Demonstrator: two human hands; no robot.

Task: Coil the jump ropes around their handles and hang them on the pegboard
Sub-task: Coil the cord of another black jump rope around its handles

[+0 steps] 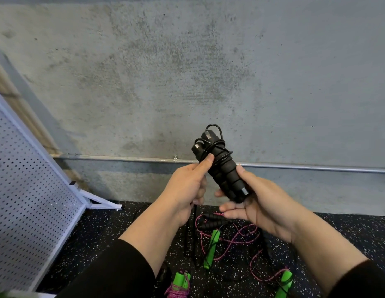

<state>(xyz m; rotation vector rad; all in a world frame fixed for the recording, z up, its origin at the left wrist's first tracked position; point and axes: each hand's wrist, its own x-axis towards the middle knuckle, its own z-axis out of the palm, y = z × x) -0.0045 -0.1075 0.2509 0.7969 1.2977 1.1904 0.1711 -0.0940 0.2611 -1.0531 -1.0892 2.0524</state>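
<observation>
Both hands are up in front of the concrete wall [187,72], working the black jump rope [219,166]. Its two foam handles sit side by side as one bundle, tilted with the caps pointing up and away, and a few turns of thin black cord [221,150] are already looped round the upper half. That bundle is our landmark.

The left hand [185,186] is on the bundle's left side, thumb pressed along the foam just below the caps, the other fingers curled behind. A length of black cord drops straight down from under that hand toward the floor [105,233], so there looks to be more cord to coil. The right hand [258,203] cradles the bundle's lower end: thumb against the right side of the foam, fingers loosely spread and cupped beneath the butt caps, more a support than a squeeze.

How will it handle? The ridged foam should be soft and grippy, a good place to hold. The cord looks thin, smooth and springy, so turns could slip or uncoil unless a thumb pins them. The whole thing looks light.

Below the bundle, on the speckled floor, lie more ropes in a tangle: green handles [212,248] with pink cord [241,237], and another black pair [213,220]. One green and pink rope at the bottom edge looks already coiled. Well to the bundle's left stands the white pegboard [26,190], where nothing is seen hanging in the visible part.
</observation>
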